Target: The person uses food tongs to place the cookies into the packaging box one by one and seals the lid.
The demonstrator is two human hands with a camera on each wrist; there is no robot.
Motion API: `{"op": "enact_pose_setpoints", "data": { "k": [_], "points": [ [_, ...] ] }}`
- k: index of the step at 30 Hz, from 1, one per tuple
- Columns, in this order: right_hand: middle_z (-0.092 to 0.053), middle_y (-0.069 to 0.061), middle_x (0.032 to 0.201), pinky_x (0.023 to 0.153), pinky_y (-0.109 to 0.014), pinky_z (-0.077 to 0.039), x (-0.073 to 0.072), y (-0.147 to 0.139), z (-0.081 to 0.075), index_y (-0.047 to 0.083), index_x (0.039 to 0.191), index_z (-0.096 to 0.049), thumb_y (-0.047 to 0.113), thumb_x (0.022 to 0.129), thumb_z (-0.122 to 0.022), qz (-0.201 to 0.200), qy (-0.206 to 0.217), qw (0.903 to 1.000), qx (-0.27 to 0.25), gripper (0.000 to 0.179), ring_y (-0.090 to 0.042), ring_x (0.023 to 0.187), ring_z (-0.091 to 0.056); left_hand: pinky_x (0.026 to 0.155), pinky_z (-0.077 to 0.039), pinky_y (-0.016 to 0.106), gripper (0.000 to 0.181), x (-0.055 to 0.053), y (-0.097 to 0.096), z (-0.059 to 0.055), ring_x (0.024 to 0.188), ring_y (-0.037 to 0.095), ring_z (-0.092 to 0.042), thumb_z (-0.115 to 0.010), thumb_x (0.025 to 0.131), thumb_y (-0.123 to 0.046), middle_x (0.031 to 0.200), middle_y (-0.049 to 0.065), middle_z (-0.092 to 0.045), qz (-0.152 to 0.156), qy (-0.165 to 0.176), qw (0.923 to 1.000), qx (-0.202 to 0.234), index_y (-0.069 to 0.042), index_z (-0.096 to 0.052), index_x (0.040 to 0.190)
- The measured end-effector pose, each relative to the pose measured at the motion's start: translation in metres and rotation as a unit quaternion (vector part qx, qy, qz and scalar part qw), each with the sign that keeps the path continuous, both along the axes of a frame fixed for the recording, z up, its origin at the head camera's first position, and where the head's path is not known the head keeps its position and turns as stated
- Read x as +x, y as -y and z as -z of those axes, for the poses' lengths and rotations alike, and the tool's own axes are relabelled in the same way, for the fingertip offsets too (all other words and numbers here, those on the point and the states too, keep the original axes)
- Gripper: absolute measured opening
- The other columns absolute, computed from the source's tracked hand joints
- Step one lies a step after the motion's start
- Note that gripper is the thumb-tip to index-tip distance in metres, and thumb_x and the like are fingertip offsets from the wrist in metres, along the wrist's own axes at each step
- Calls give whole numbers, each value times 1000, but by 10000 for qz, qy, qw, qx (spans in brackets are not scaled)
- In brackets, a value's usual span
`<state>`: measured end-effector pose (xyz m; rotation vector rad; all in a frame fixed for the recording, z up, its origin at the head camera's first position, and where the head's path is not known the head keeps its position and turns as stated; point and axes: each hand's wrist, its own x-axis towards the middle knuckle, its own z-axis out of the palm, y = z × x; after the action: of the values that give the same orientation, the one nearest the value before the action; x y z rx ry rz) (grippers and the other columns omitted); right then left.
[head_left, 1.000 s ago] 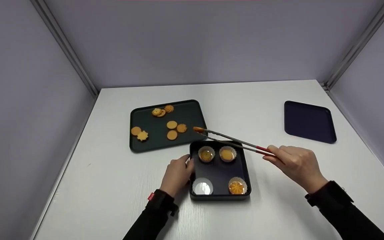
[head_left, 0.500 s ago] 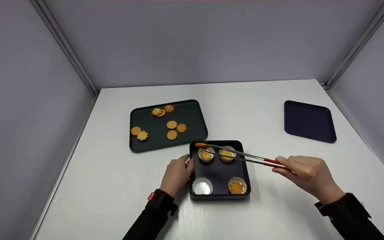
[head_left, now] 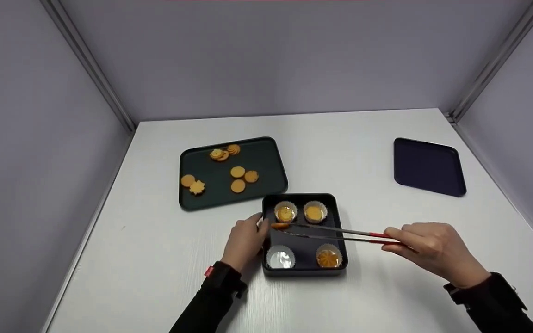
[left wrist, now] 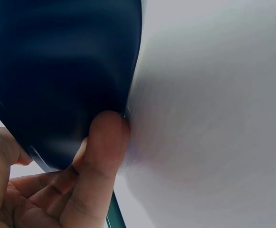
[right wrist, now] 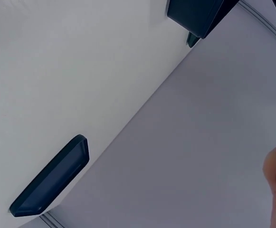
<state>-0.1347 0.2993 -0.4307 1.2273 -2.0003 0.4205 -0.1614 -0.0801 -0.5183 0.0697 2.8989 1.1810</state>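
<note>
My right hand (head_left: 433, 247) holds tongs (head_left: 350, 236) by their red handles. Between the tong tips is an orange-brown cookie (head_left: 279, 226), above the inside of a dark rectangular box (head_left: 306, 274). Two cookies in paper cups, a left one (head_left: 286, 213) and a right one (head_left: 314, 213), are at the box's far end. The near right cup holds a flower-patterned cookie (head_left: 328, 259); the near left paper cup (head_left: 281, 257) shows only its shiny base. My left hand (left wrist: 99, 152) grips the box's left side, fingers along the outer wall and thumb by the rim.
A dark green tray (head_left: 266, 162) with several cookies in small groups lies behind the box, to its left. At the far right is a dark purple tray (head_left: 430, 166). Grey panels stand around the white table (head_left: 146, 259).
My right hand has moved toward me and to the right, bringing the tongs and cookie from the green tray's edge to over the box. The left hand stays put.
</note>
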Motion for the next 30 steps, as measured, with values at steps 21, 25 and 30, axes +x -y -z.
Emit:
{"op": "enact_pose_setpoints", "data": {
  "k": [21, 25, 30],
  "points": [
    [-45, 17, 61, 44, -10, -28, 4, -6, 6, 16, 85, -72, 44, 102, -60, -158, 438, 9970, 619, 35, 8, 53, -29, 89, -56, 50, 41, 2, 1, -4, 98, 33, -73, -54, 106, -28, 114, 20, -74, 89, -103, 9999, 7, -1, -64, 136],
    [-45, 18, 62, 45, -10, -28, 4, -7, 7, 18, 86, -71, 45, 101, -61, -169, 569, 9955, 736, 32, 7, 52, -31, 89, -57, 51, 42, 2, 1, -3, 98, 35, -73, -54, 106, -27, 114, 22, -73, 116, -152, 9998, 21, 0, -64, 136],
    [-43, 19, 62, 46, -9, -28, 3, -4, 6, 20, 85, -68, 45, 102, -60, -172, 570, 9942, 896, 31, 7, 52, -31, 89, -56, 52, 41, 1, 1, -3, 101, 37, -72, -55, 106, -26, 114, 22, -73, 92, -215, 9997, 38, 1, -65, 134]
  ]
}}
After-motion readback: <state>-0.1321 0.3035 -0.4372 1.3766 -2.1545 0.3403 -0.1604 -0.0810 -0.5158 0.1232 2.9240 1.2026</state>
